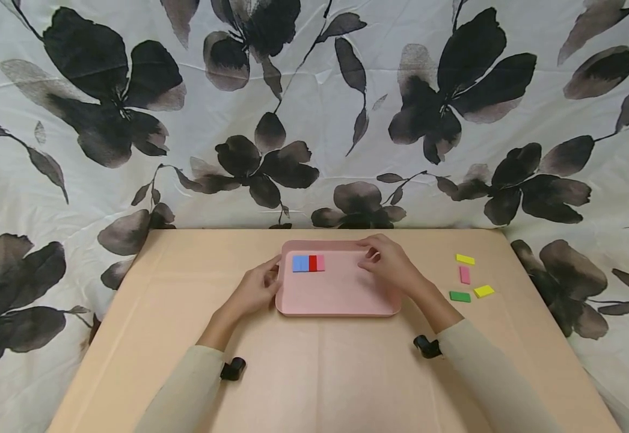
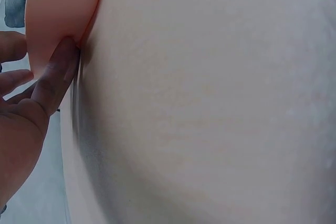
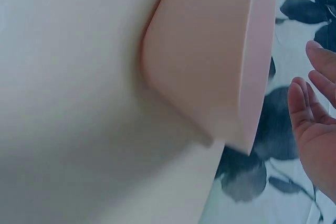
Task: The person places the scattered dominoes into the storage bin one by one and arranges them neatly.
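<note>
A pink tray [image 1: 341,299] with rounded corners lies on the table. Inside it, near the upper left, blue pieces [image 1: 300,263], a red piece [image 1: 312,263] and a pink piece [image 1: 321,263] sit side by side in a row. My left hand [image 1: 257,285] holds the tray's left edge. In the left wrist view, the thumb [image 2: 59,66] presses on the outer wall while the fingers reach round the edge. Over the tray's right part hovers my right hand [image 1: 390,263], its fingers loosely bent with nothing between them.
Right of the tray lie several loose pieces: one yellow piece [image 1: 465,259] at the back, a pink one [image 1: 464,275], a green one [image 1: 460,296] and another yellow one [image 1: 484,291]. A floral cloth [image 1: 314,120] hangs behind the table [image 1: 320,367].
</note>
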A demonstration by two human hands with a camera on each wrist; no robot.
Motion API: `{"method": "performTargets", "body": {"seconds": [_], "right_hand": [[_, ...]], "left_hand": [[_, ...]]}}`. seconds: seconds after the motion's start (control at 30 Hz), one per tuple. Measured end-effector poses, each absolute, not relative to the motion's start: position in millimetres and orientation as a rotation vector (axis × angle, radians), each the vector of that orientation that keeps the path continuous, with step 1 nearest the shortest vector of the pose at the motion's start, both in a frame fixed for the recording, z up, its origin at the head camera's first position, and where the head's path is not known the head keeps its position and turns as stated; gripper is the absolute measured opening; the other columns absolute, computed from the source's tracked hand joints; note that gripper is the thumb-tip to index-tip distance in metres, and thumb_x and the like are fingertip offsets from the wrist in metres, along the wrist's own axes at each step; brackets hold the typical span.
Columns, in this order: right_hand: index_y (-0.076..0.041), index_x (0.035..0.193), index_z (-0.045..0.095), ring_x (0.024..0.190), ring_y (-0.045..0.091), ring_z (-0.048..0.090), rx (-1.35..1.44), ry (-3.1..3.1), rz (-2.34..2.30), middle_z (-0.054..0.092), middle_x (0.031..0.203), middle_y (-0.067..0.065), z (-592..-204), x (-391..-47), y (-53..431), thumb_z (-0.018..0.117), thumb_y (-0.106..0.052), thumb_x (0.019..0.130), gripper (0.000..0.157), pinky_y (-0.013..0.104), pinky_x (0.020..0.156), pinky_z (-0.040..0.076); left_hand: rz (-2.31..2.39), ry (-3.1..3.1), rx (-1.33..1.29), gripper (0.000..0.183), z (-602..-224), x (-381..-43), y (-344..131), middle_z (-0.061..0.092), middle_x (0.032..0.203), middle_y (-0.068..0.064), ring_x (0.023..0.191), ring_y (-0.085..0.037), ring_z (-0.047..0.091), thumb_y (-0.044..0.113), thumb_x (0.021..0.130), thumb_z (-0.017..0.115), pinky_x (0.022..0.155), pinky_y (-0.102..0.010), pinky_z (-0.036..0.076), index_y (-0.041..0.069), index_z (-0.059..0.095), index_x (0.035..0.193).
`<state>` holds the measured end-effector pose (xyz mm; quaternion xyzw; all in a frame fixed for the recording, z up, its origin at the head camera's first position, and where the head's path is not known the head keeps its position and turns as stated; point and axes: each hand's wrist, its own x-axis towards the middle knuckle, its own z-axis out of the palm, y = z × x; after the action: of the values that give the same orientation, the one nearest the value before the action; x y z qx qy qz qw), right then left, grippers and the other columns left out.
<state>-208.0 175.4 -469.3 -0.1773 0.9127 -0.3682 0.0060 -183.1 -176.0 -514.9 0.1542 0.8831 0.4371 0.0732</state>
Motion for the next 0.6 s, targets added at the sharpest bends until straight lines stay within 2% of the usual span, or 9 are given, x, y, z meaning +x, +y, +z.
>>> {"method": "performTargets", "body": {"seconds": [0.3,0.6], "right_hand": [[-0.005,0.136,0.063,0.106,0.032,0.066,-0.365,2.933,-1.098,0.059,0.132,0.018,-465.5,-193.0,236.1,0.08,-0.012,0.09,0.049,0.05,0.092,0.058],[-0.001,0.139,0.06,0.115,0.039,0.064,-0.26,2.982,-1.086,0.057,0.135,0.022,-477.4,-176.6,296.3,0.077,-0.012,0.093,0.05,0.055,0.096,0.055]], "left_hand": [[1.319,2.649,0.468,0.067,-514.6,-183.0,-175.1,0.067,0.13,-0.019,0.093,-0.02,0.064,0.004,0.096,0.064,0.08,-0.032,0.053,0.002,0.039,0.158],[1.329,2.645,0.49,0.067,-515.2,-183.7,-176.7,0.068,0.126,-0.02,0.091,-0.018,0.063,0.003,0.095,0.064,0.077,-0.029,0.052,0.001,0.039,0.158]]}}
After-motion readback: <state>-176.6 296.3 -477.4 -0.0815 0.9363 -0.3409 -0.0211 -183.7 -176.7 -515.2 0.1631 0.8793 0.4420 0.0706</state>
